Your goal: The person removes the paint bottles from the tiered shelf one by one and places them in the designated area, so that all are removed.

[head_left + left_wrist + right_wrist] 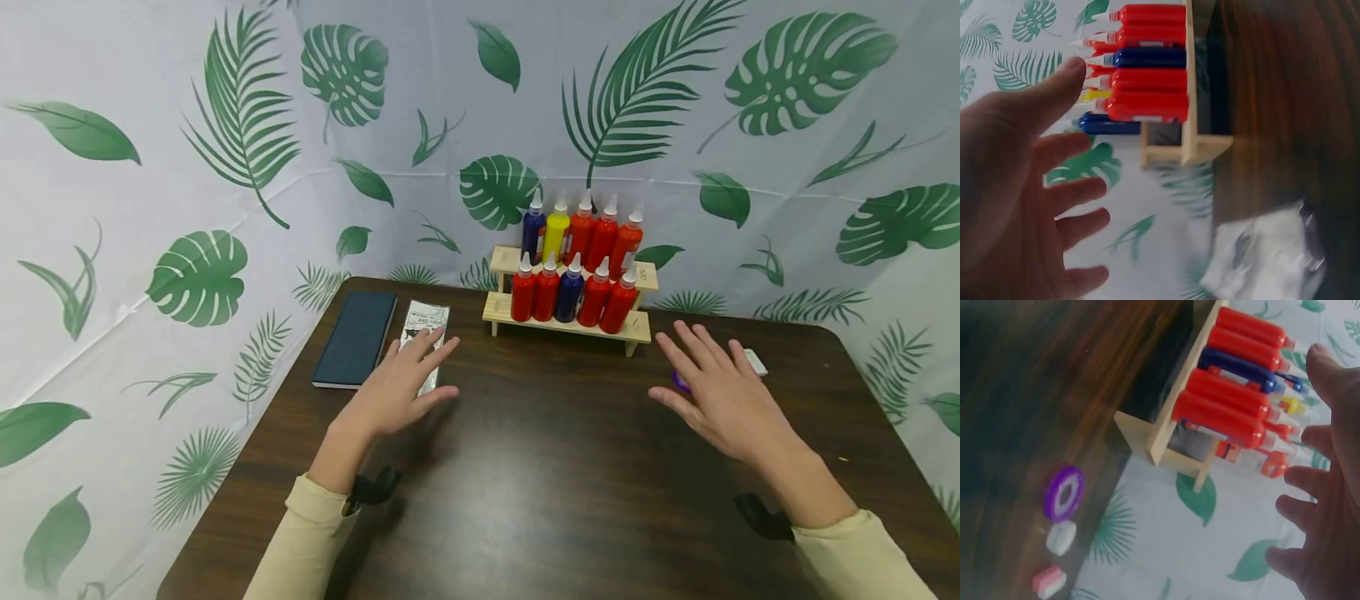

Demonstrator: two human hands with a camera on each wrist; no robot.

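My left hand hovers over the left side of the table, fingers spread and holding nothing. In the head view it partly covers a white printed packet in clear plastic. My right hand is raised on the other side, its fingers also spread and nothing in them. Behind it a purple ring-shaped roll shows in the right wrist view. Between the hands, farther back, a two-step wooden rack bears squeeze bottles with white nozzles: several red bottles, blue bottles and a yellow bottle.
A dark blue notebook lies near the table's left edge. Beside the purple roll are a white rounded piece and a pink-and-white block. A leaf-patterned cloth hangs behind the dark wooden table.
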